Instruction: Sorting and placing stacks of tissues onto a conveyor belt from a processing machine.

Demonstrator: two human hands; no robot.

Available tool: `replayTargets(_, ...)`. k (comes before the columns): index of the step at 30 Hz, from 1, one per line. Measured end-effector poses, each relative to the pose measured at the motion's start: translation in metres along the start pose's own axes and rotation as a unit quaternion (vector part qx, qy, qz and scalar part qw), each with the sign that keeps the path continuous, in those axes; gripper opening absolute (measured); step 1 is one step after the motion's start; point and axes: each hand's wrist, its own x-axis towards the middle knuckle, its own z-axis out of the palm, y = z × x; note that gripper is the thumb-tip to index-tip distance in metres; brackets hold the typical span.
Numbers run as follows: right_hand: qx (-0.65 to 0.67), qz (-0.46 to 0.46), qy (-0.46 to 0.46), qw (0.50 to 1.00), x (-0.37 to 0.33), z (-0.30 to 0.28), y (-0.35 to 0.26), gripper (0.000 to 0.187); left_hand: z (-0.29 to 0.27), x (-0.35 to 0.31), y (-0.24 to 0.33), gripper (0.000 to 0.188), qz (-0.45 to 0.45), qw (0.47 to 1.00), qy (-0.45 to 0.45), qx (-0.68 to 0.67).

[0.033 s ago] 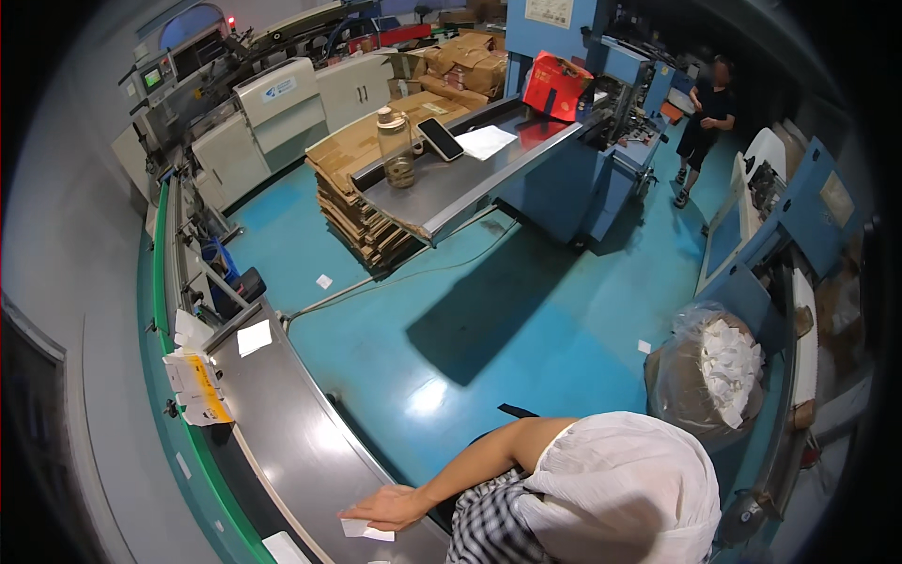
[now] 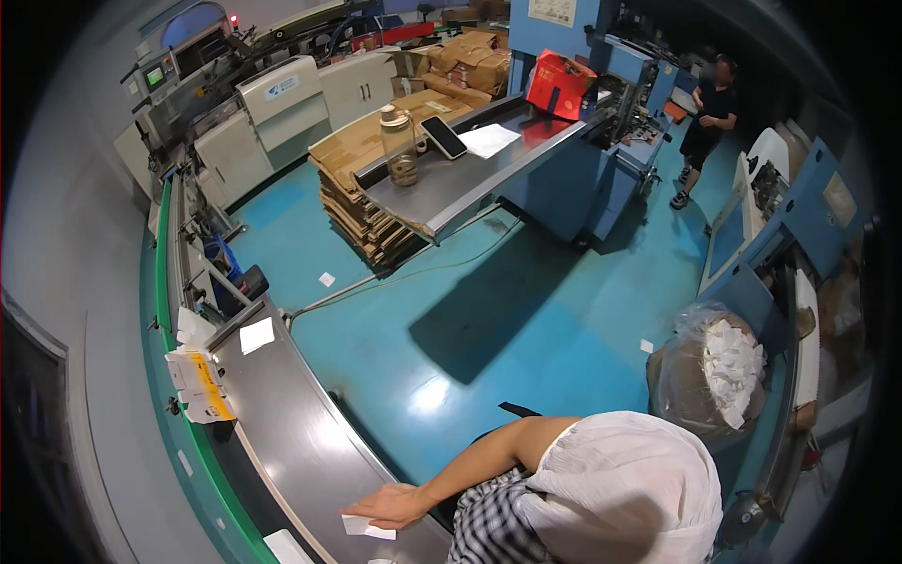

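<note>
My right hand (image 2: 395, 506) lies on the steel work surface (image 2: 301, 440) at the lower left, its bare forearm reaching across from a white short sleeve. The fingers stretch flat over a small white piece of paper (image 2: 370, 528), whose near edge sticks out from beneath them. I cannot make out the fingertips or the thumb clearly. My left hand is outside the picture. Another white paper piece (image 2: 256, 336) rests at the far end of the same surface. A torn white-and-yellow carton (image 2: 201, 385) stands along its left side.
A green rail (image 2: 212, 465) runs down the left. Across the floor, a second steel table (image 2: 437, 193) carries a glass jar (image 2: 398, 150), a phone (image 2: 443, 138) and a red bag (image 2: 562, 85). A plastic bag (image 2: 675, 376) of white scraps sits right. Another person (image 2: 707, 132) stands far right.
</note>
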Motion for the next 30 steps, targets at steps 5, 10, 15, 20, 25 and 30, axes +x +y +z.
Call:
replayTargets(5, 0.011, 0.019, 0.019, 1.0, -0.001, -0.004, -0.006, 0.065, -0.002, 0.033, -0.021, 0.057, 0.363, 0.922, 0.125, 0.041)
replayTargets(10, -0.013, 0.012, 0.029, 0.999, 0.0, 0.005, -0.001, 0.063, 0.0, 0.04, -0.032, 0.06, 0.721, 0.63, 0.242, 0.156)
replayTargets(15, -0.033, 0.005, 0.035, 0.999, 0.0, 0.005, 0.0, 0.063, -0.002, -0.007, 0.011, 0.06, -0.052, 0.999, -0.005, -0.006)
replayTargets(20, -0.052, -0.002, 0.052, 0.997, -0.002, 0.011, 0.005, 0.064, 0.004, 0.018, -0.021, 0.058, 0.404, 0.901, 0.13, 0.09)
replayTargets(25, -0.044, 0.015, 0.029, 0.998, 0.0, 0.007, -0.002, 0.064, 0.002, 0.065, -0.061, 0.057, 0.742, 0.593, 0.262, 0.175)
replayTargets(30, -0.047, 0.029, 0.021, 0.998, 0.0, 0.013, 0.003, 0.064, 0.0, -0.007, 0.008, 0.057, -0.032, 0.999, 0.004, -0.01)
